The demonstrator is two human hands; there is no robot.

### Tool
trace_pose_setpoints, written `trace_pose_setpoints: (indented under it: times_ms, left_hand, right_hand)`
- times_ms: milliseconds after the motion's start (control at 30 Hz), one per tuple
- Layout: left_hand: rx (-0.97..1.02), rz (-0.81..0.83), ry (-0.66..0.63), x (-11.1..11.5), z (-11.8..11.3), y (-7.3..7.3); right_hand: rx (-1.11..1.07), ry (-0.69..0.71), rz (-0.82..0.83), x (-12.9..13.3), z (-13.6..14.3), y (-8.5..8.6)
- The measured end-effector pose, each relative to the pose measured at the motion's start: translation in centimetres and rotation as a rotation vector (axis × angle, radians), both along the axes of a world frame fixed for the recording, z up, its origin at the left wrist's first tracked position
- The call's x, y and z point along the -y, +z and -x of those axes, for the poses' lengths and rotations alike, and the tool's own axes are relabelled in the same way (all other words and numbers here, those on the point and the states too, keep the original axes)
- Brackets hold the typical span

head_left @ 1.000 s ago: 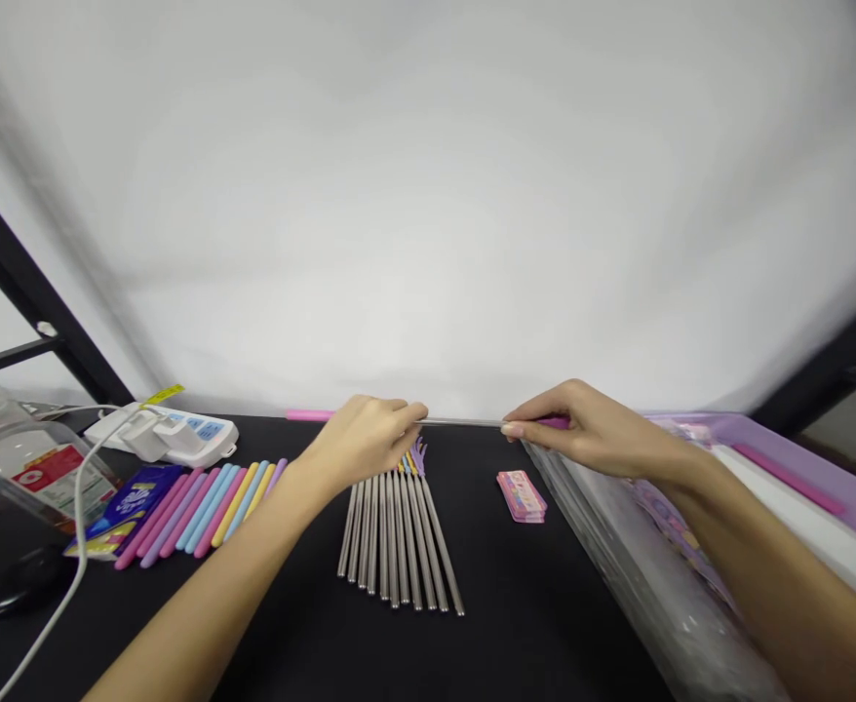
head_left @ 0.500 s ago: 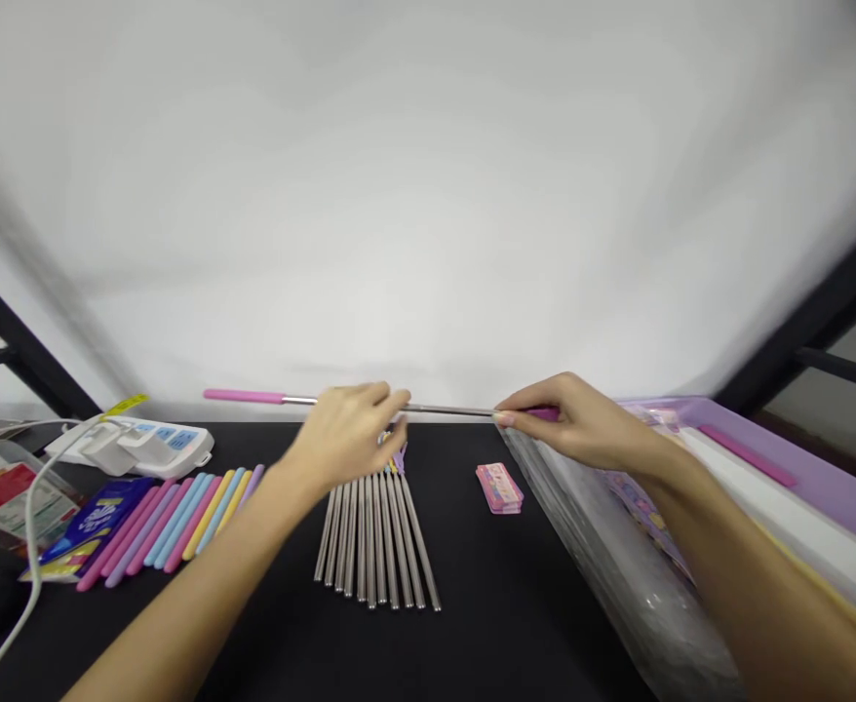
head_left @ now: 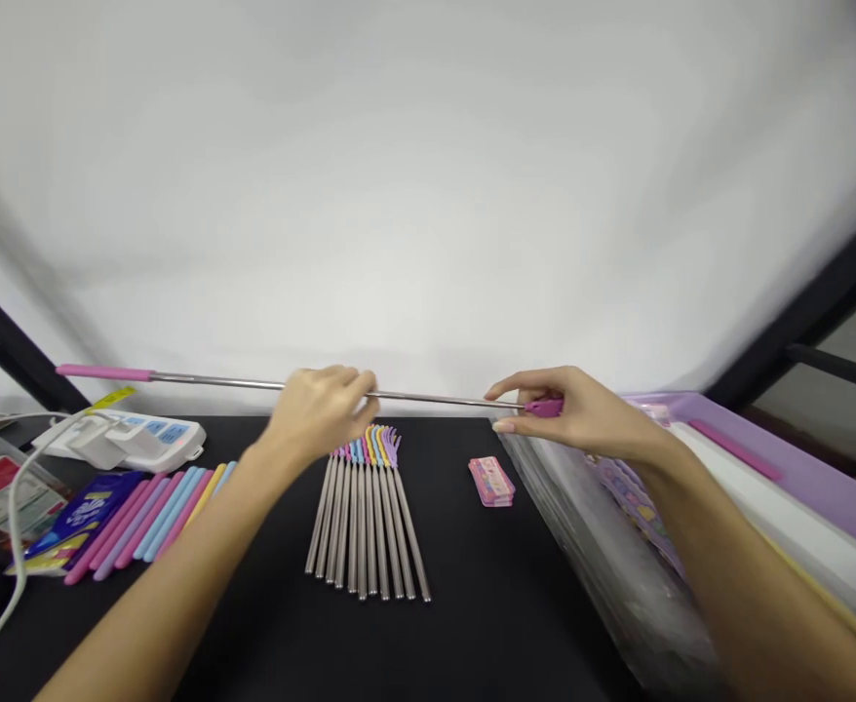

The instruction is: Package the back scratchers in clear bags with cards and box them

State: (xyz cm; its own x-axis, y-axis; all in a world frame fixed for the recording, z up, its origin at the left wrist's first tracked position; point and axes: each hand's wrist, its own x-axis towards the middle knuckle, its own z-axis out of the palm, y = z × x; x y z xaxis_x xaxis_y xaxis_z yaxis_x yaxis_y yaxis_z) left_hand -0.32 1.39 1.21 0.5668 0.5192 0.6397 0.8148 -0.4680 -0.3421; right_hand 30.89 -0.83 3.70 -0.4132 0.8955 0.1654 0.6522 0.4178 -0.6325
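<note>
Pink handle (head_left: 106, 372) is reaching farther left than in the earlier frame, and more of the steel rod (head_left: 215, 380) is showing.
My left hand (head_left: 322, 409) is grasping the rod near its middle, above the rear edge of the worktop (head_left: 464, 556); towards the rear right corner, my right hand (head_left: 593, 414) is cupping its magenta end (head_left: 545, 408), thumb and forefinger parted, how firmly I cannot tell. Pulling evenly along the rod's line is probably sparing its thin sections from bending.
</note>
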Motion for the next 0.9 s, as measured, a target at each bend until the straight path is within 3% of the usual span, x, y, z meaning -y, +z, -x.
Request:
trace_pose_setpoints:
  times_ms: [167,400,500,600,667,800,900]
  left_hand:
    - [0.136,-0.001,0.131,-1.3,2.1,-0.2]
    - [-0.005,0.065,-0.122,0.4,-5.4,-0.9]
    - [-0.058,0.07,-0.098,0.1,-3.6,-0.6]
    - [0.025,0.081,0.139,-0.6,-0.2,-0.4]
    - [0.095,0.116,0.203,-0.8,0.1,-0.5]
    - [0.002,0.2,0.039,0.1,-3.0,-0.8]
    - [-0.042,0.178,0.022,0.3,-2.9,-0.6]
  right_hand:
    - [0.036,-0.132,0.002,-0.4,-1.5,0.0]
    - [0.0,-0.029,-0.046,-0.7,2.4,-0.6]
    - [0.028,-0.114,-0.034,-0.8,0.1,-0.3]
    - [0.046,-0.221,-0.039,-0.8,-2.2,0.1]
    - [0.043,-0.199,-0.031,-0.8,-1.7,0.0]
    - [0.012,-0.044,-0.028,-1.0,1.9,-0.6]
    - [0.023,-0.057,-0.025,-1.2,2.0,-0.9]
